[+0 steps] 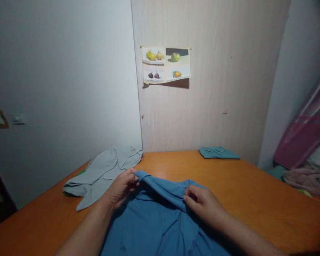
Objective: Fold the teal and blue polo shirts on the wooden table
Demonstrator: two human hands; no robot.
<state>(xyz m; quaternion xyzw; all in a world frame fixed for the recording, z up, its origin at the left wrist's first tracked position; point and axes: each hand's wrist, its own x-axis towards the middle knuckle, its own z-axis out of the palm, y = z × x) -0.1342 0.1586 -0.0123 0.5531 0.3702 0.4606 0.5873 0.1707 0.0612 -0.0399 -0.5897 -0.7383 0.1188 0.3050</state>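
A blue cloth garment spreads over the near part of the wooden table, its upper edge lifted between my hands. I cannot make out what kind of garment it is. My left hand pinches the left end of that edge between thumb and fingers. On the right, my right hand has its fingers curled closed on the edge's other end. A fold of the cloth sags between the two. The garment's lower part runs out of view at the bottom.
A grey garment lies loosely at the table's back left. Near the back right edge rests a folded teal cloth. The orange-brown table meets a wall with a fruit picture. Pink fabric hangs at the far right.
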